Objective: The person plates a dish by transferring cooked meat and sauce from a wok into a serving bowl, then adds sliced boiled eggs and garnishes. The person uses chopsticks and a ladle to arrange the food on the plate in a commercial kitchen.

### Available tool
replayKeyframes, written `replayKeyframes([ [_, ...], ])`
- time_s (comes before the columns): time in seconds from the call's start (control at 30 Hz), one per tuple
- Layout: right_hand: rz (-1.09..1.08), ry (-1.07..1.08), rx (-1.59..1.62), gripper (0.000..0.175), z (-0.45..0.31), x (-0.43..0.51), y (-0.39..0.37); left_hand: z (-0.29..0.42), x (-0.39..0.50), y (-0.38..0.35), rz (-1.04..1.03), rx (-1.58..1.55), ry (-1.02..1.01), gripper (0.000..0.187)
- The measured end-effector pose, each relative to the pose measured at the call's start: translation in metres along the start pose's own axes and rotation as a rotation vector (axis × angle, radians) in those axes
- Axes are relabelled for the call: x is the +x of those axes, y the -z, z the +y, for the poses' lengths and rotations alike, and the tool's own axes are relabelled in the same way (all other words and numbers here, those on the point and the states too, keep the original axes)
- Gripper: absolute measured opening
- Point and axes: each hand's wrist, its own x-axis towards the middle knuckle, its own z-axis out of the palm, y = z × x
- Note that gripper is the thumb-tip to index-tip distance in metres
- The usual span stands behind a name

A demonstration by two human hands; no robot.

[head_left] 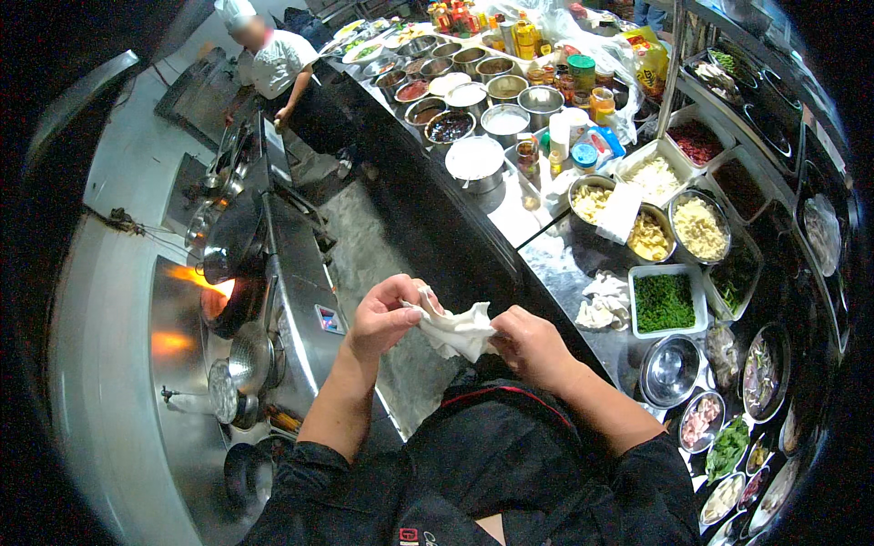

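A crumpled white cloth (456, 330) is stretched between my two hands, in front of my dark apron. My left hand (386, 312) pinches its left end between thumb and fingers. At its other end, my right hand (531, 341) grips the cloth with curled fingers, partly hidden behind the back of the hand. Below the cloth lies the grey floor of the aisle. On the steel counter to the right, another crumpled white cloth (603, 302) lies beside a white tub of chopped greens (668, 300).
At left runs a steel stove range (295, 293) with a wok (235, 235), an open flame (222, 288) and a perforated strainer (249, 358). A person in a white chef's hat (280, 65) stands at its far end. Seasoning pots (505, 121) and food bowls (700, 228) crowd the right counter.
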Motion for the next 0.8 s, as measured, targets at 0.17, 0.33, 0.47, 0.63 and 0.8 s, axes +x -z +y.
replayKeyframes([
  [0.17,-0.105,-0.153,0.267,0.061,0.009,0.019,-0.005,0.006,-0.002,-0.002,-0.032,0.046,0.064,0.014],
  [0.33,-0.289,-0.255,0.376,0.031,0.010,0.037,-0.006,0.013,-0.002,0.005,-0.099,0.040,0.074,0.014],
  [0.47,-0.068,-0.100,0.096,0.020,0.002,0.031,0.007,0.026,-0.015,0.021,0.199,0.338,-0.051,0.011],
  [0.63,0.205,0.171,-0.347,0.017,0.028,0.042,0.010,-0.002,-0.028,0.058,0.416,0.711,-0.135,0.011],
  [0.8,0.202,0.239,-0.309,0.020,0.057,0.060,0.012,-0.046,-0.025,0.099,0.627,0.569,-0.128,0.011],
])
